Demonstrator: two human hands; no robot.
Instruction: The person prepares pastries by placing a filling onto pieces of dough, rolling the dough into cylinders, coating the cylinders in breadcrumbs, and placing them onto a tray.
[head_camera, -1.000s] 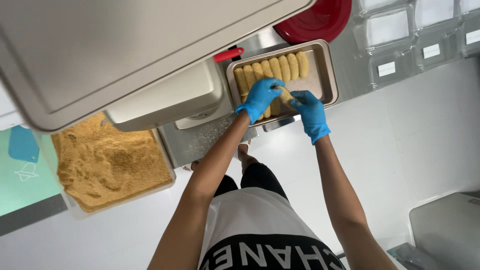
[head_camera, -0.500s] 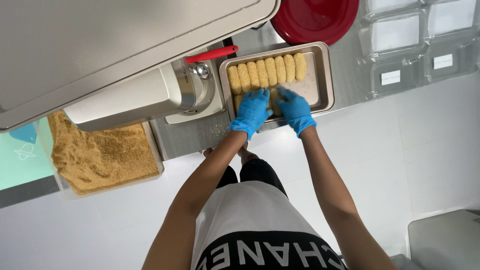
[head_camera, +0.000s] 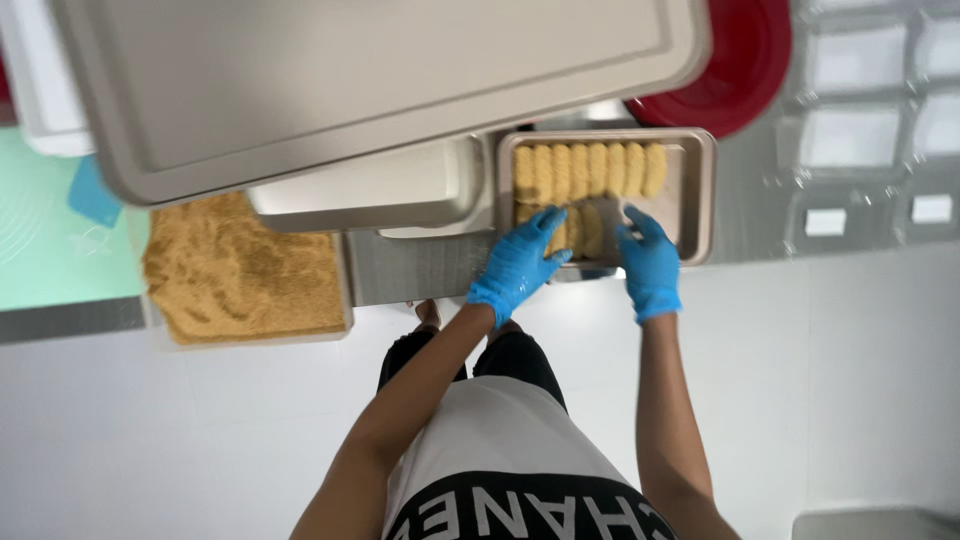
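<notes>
Both gloved hands, left hand (head_camera: 518, 265) and right hand (head_camera: 650, 262), have spread apart from the breaded pieces (head_camera: 588, 170), fingers open and holding nothing, at the metal tray (head_camera: 700, 190) edge.

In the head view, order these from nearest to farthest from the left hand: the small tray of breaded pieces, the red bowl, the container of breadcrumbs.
From the left hand:
1. Small tray of breaded pieces: the hand rests over its near edge, on the pieces.
2. Red bowl: beyond the tray, toward the right hand's side.
3. Container of breadcrumbs: on the far left side; its gap looks close to the bowl's, so this order is uncertain.
</notes>
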